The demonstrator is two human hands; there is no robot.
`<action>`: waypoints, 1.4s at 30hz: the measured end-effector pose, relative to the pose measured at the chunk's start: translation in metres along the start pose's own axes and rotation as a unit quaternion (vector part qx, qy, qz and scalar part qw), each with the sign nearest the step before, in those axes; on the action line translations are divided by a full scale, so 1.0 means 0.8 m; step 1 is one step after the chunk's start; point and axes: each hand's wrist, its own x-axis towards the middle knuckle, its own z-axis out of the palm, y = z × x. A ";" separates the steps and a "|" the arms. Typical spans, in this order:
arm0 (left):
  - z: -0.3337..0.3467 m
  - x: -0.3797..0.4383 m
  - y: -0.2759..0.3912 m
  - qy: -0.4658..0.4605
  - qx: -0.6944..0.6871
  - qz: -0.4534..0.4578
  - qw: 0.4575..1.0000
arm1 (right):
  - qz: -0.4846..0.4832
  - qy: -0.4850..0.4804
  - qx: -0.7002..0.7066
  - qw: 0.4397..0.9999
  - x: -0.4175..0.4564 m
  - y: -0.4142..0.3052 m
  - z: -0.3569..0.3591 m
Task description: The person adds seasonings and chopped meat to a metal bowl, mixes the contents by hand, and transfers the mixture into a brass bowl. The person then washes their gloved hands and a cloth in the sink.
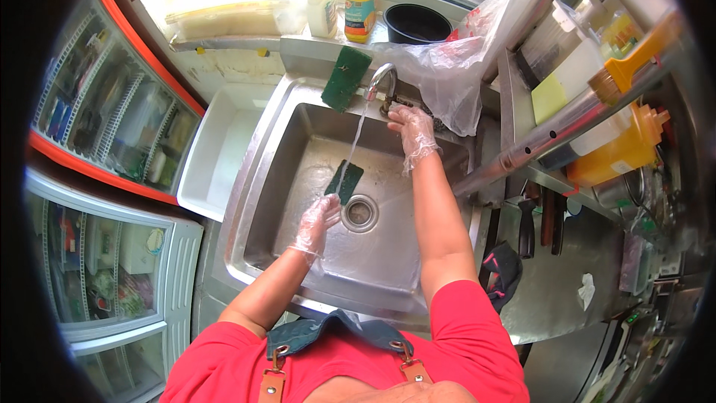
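Observation:
In a clear plastic glove, my left hand (318,223) is over the steel sink basin (386,252), its thumb and fingertips at the lower end of a dark green scouring pad (350,180), which it appears to pinch. A thin stream of water (358,133) falls from the curved chrome faucet (385,71) onto the pad. My right hand (413,127), also gloved, is beside the faucet's base at the back right of the sink. Its fingers are slightly apart; whether they touch the tap handle is unclear. Below the pad is the round drain (359,213).
A second green scouring pad (346,79) lies on the sink's back rim. Behind it stand a yellow pump bottle (361,5) and a black bowl (417,23). A plastic bag (453,78) hangs near my right hand. A metal pole (537,143) crosses at right; a white tub (224,145) sits left.

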 end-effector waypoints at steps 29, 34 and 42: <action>0.007 -0.047 0.049 -0.104 0.773 0.053 0.624 | 0.037 0.002 -0.620 0.784 -0.268 0.034 -0.092; 0.019 -0.062 0.057 -0.148 0.662 0.089 0.729 | -0.262 0.196 -0.655 0.682 -0.381 -0.062 -0.165; 0.074 -0.104 0.039 -0.221 0.613 0.114 0.750 | 0.031 0.346 -0.685 0.640 -0.474 -0.062 -0.244</action>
